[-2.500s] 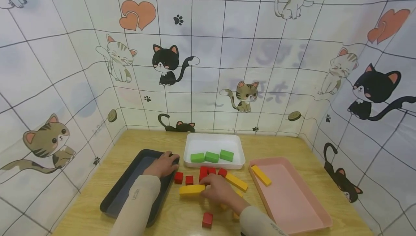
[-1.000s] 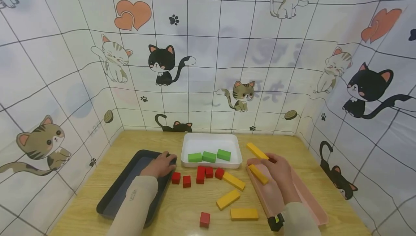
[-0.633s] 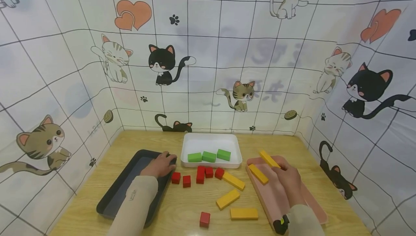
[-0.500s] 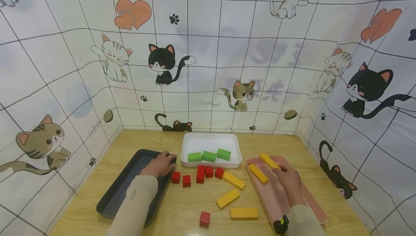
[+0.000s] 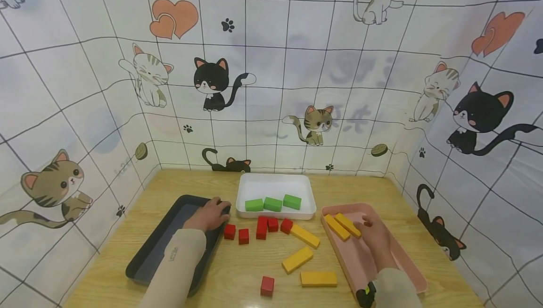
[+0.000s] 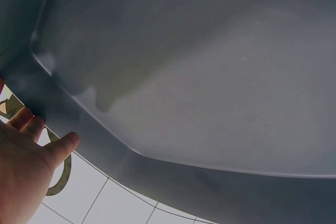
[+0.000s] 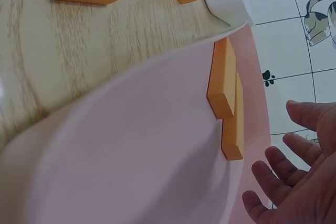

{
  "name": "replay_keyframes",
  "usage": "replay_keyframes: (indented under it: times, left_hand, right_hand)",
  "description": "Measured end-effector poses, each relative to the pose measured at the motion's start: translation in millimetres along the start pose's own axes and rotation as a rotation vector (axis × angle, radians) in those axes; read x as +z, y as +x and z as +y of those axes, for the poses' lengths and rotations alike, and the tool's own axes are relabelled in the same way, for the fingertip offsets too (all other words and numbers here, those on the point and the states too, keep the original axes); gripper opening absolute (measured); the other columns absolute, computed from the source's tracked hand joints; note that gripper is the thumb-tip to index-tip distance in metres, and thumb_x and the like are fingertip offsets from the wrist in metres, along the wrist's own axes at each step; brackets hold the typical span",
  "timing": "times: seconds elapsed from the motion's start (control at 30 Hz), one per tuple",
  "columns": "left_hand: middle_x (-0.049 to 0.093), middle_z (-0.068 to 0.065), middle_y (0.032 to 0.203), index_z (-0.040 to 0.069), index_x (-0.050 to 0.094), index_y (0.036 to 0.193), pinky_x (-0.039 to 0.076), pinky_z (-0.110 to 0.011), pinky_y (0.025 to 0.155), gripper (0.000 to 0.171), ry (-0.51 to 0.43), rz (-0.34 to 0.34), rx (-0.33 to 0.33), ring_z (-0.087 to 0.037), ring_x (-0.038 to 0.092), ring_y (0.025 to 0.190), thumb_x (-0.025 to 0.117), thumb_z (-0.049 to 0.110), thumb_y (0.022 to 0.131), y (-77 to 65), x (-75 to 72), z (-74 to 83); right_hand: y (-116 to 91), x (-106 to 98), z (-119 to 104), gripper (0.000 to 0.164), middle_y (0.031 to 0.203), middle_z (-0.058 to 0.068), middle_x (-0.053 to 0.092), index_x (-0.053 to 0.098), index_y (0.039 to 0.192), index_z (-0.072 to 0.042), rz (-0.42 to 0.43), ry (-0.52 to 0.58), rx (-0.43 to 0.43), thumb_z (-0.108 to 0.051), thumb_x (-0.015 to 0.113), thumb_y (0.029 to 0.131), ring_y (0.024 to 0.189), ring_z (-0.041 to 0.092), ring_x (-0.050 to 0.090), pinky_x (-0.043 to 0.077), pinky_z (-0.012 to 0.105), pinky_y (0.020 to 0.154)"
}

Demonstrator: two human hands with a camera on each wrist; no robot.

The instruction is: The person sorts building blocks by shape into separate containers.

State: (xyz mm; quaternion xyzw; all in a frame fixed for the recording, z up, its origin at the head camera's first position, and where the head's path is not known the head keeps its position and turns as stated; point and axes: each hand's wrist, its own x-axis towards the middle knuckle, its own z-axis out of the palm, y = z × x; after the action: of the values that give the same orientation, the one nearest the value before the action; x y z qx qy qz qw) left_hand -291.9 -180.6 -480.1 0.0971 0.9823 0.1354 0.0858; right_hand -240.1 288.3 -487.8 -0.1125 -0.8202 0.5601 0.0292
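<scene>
My right hand (image 5: 375,232) hovers over the far end of the pink tray (image 5: 388,256), its fingers parted from a yellow block (image 5: 348,225) that lies beside another yellow block (image 5: 337,228). In the right wrist view, that hand (image 7: 299,166) is spread and holds nothing, with both blocks in the tray beyond its fingertips. My left hand (image 5: 209,215) rests at the far right corner of the dark tray (image 5: 159,246). In the left wrist view its loosely bent fingers (image 6: 32,124) lie right at the rim, and the tray floor shows bare.
A white tray (image 5: 275,183) with three green blocks (image 5: 273,204) stands at the back. Between the trays lie several red blocks (image 5: 261,228), a lone red cube (image 5: 267,286) nearer the front, and three yellow blocks (image 5: 318,278). A patterned cloth (image 5: 271,72) encloses the table.
My right hand carried a yellow block from mid-table to the pink tray, lowered it beside the first one and let go. The left hand stayed at the dark tray's corner.
</scene>
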Motion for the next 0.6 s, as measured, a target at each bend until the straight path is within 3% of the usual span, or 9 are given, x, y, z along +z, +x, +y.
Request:
replay_keyframes:
  times: [0.13,0.23,0.33,0.43,0.57,0.6]
  left_hand:
    - [0.035,-0.024,0.151,0.017,0.052,0.142,0.034,-0.066,0.103,0.045,0.005,-0.004,0.001,-0.044,0.035,0.138,0.06,0.03,0.1,-0.2,-1.1,0.0]
    - [0.036,-0.025,0.15,0.016,0.053,0.141,0.035,-0.067,0.102,0.044,0.005,-0.001,0.007,-0.045,0.036,0.137,0.061,0.029,0.1,-0.2,-0.5,0.1]
    - [0.035,-0.026,0.15,0.015,0.053,0.141,0.035,-0.067,0.103,0.044,0.002,0.002,0.015,-0.045,0.036,0.137,0.06,0.028,0.1,-0.5,0.2,0.4]
    - [0.035,-0.026,0.15,0.014,0.052,0.141,0.035,-0.067,0.102,0.044,0.005,0.009,0.025,-0.046,0.036,0.137,0.06,0.027,0.1,-1.2,0.3,0.4]
    - [0.034,-0.026,0.15,0.014,0.051,0.142,0.035,-0.065,0.103,0.044,0.003,0.01,0.026,-0.045,0.035,0.137,0.06,0.027,0.1,-1.3,0.4,0.0]
    - [0.034,-0.026,0.15,0.015,0.051,0.142,0.035,-0.065,0.103,0.044,0.002,0.01,0.026,-0.045,0.035,0.137,0.06,0.027,0.1,-1.2,0.3,0.0]
  right_hand:
    - [0,2,-1,0.059,0.152,0.029,0.032,0.036,0.151,-0.002,0.019,0.008,0.086,-0.009,0.056,0.095,0.13,0.044,0.04,0.039,0.059,0.104]
    - [-1,3,-4,0.056,0.151,0.029,0.034,0.038,0.15,-0.001,0.023,-0.004,0.085,-0.009,0.054,0.097,0.129,0.043,0.041,0.04,0.058,0.104]
    - [-2,5,-7,0.044,0.147,0.019,0.046,0.056,0.14,-0.009,0.032,-0.026,0.048,-0.005,0.053,0.097,0.126,0.035,0.044,0.037,0.056,0.107]
    - [-1,6,-11,0.044,0.135,0.004,0.062,0.071,0.123,-0.023,-0.011,-0.058,-0.074,0.003,0.048,0.095,0.127,0.026,0.047,0.029,0.056,0.111]
    - [0,9,-15,0.051,0.118,-0.009,0.07,0.077,0.108,-0.036,-0.043,-0.082,-0.149,0.004,0.046,0.096,0.132,0.019,0.048,0.025,0.055,0.112]
    - [-1,9,-16,0.05,0.117,-0.012,0.07,0.077,0.106,-0.037,-0.027,-0.075,-0.124,0.002,0.048,0.097,0.131,0.018,0.048,0.027,0.054,0.112]
